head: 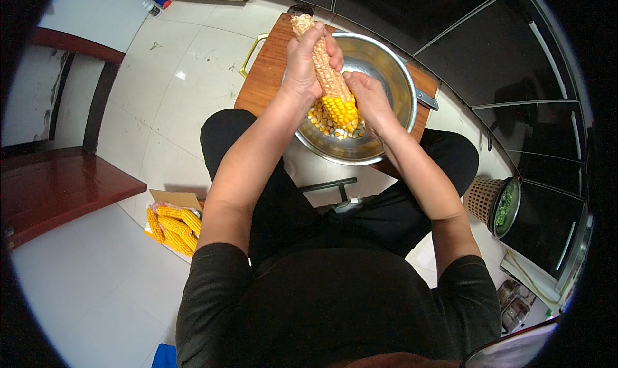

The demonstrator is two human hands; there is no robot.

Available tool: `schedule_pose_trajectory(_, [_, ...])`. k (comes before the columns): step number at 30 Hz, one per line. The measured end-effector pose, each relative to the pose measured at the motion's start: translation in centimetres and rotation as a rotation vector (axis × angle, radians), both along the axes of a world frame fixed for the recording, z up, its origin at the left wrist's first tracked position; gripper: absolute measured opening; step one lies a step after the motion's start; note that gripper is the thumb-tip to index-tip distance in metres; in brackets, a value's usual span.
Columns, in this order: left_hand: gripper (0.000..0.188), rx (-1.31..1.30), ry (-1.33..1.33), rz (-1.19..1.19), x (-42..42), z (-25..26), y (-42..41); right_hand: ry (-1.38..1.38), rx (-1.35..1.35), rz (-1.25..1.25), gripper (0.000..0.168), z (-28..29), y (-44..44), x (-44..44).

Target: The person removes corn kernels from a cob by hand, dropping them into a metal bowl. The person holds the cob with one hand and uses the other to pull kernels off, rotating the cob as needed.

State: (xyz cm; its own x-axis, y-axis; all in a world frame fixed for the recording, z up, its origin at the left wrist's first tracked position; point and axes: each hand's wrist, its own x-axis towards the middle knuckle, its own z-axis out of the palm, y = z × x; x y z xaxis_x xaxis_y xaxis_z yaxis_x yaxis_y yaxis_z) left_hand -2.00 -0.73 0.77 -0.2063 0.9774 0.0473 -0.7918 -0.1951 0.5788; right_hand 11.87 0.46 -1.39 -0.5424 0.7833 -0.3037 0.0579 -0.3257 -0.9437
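My left hand grips a partly shelled corn cob around its upper, bare stretch, the thumb lying over it. Yellow kernels still cover the lower end, which points down toward me. Against the cob's right side, near the border of bare and covered parts, rests my right hand; its thumb is bent at the cob and some fingers are hidden. Below is a wide stainless steel basin, with loose corn kernels gathered at its near left. The basin stands on a wooden board.
A knife or similar tool's grey handle sticks out right of the basin. Several whole corn cobs lie in a cardboard box at left. A red-brown wooden ledge is beyond. Dark cabinets and a perforated basket stand at right.
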Motion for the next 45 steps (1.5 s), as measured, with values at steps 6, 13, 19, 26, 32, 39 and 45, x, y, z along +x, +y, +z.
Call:
schedule_pose_trajectory(6, [0.023,0.011,-0.053,0.084,-0.9,0.2,0.3,0.011,0.066,0.124,0.023,0.9,1.3,0.9])
schedule_pose_trajectory(13, [0.019,0.105,-0.106,0.035,-2.3,0.3,0.3,0.378,-0.275,0.355,0.035,3.5,0.5,1.0])
schedule_pose_trajectory(19, [0.018,0.127,-0.115,-0.006,-2.3,0.5,0.2,0.440,-0.313,0.396,0.034,3.0,0.0,1.0])
schedule_pose_trajectory(26, [0.017,0.103,-0.116,0.001,-2.0,0.6,0.0,0.363,-0.208,0.346,0.031,2.4,-0.6,0.7])
schedule_pose_trajectory(32, [0.018,0.062,-0.070,0.043,-1.5,0.6,0.0,0.287,-0.125,0.312,0.031,1.9,-0.9,0.6])
schedule_pose_trajectory(39, [0.020,0.034,-0.029,-0.004,-0.4,0.3,0.0,0.167,-0.091,0.158,0.040,1.6,-1.1,0.2])
schedule_pose_trajectory(45, [0.019,0.039,-0.056,-0.055,-0.1,0.2,0.1,0.093,-0.282,-0.040,0.039,1.6,-0.3,0.3])
